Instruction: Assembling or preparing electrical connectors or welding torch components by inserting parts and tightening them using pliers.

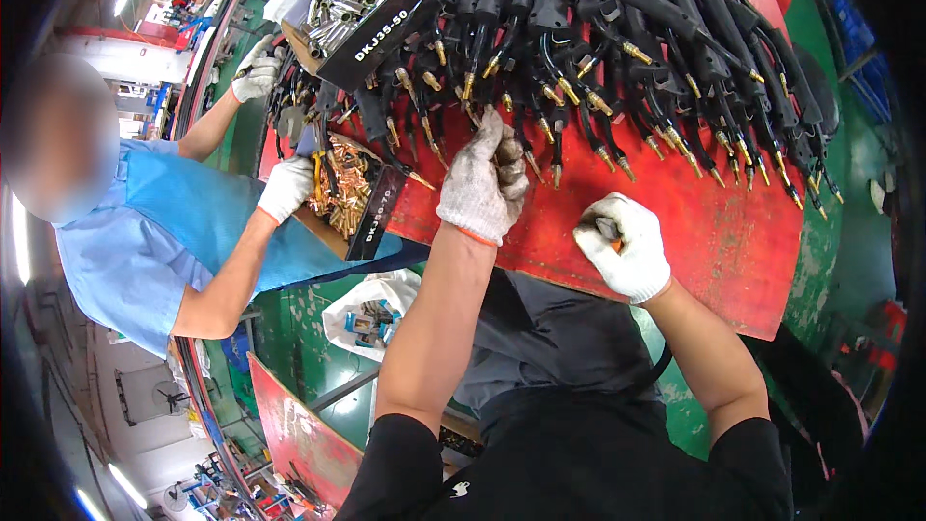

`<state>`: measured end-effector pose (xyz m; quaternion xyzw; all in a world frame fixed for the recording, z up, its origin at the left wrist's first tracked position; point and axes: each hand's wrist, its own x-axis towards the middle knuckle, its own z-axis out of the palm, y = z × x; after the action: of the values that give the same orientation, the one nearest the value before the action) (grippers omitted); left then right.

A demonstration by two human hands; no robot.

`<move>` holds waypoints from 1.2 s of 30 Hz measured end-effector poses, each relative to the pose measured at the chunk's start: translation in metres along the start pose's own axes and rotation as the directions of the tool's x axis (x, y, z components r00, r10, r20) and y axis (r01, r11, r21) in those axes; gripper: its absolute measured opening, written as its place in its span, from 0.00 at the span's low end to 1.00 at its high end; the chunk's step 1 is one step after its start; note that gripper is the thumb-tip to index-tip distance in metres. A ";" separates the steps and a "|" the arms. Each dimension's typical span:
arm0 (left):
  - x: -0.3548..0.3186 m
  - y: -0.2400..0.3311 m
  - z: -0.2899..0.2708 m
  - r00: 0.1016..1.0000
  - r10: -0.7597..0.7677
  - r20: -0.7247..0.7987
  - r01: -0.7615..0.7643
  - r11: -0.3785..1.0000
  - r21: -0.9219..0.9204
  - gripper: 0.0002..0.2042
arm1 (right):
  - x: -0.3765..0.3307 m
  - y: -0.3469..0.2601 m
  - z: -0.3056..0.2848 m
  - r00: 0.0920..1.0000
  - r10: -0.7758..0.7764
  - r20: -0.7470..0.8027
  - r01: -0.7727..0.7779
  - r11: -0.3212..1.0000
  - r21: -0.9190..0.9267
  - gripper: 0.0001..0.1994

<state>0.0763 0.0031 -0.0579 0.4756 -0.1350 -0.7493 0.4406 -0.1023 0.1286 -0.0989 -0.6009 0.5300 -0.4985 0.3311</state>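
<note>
Many black welding torches (550, 0) lie in a dense row, their bent necks and brass-coloured ends pointing toward me over a red tabletop (704, 260). My left hand (482, 183), in a soiled white glove, reaches in among the ends. Its fingers are pinched together at one torch's neck; the glove covers most of the grip. Farther right and nearer to me, my right hand (627, 249), also gloved, hovers by the front of the tabletop. Its fingers curl round a small greyish object (608, 229) that I cannot make out.
Left of the torches, one carton (386, 43) holds silver metal sleeves and another (376, 217) holds copper-coloured small parts. A co-worker's gloved hand (287, 188) is at the second carton, beside yellow-handled pliers (326, 172). A white bag (342, 323) of small packets sits below.
</note>
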 end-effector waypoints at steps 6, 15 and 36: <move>-0.009 0.005 0.017 0.999 -0.043 0.013 0.043 0.998 -0.047 0.14 | 0.000 0.003 0.000 1.000 0.020 -0.018 -0.019 1.000 0.020 0.10; -0.007 0.006 0.009 0.998 -0.045 0.032 0.046 0.999 -0.011 0.13 | -0.001 0.001 0.001 1.000 0.016 -0.014 -0.016 1.000 0.011 0.10; 0.002 0.006 0.001 0.998 -0.034 0.049 0.035 0.999 -0.015 0.12 | 0.000 0.000 0.002 0.999 0.033 -0.011 -0.033 0.999 -0.031 0.11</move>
<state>0.0786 -0.0022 -0.0553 0.4559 -0.1316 -0.7692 0.4280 -0.1001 0.1286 -0.0996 -0.5945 0.5494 -0.4877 0.3271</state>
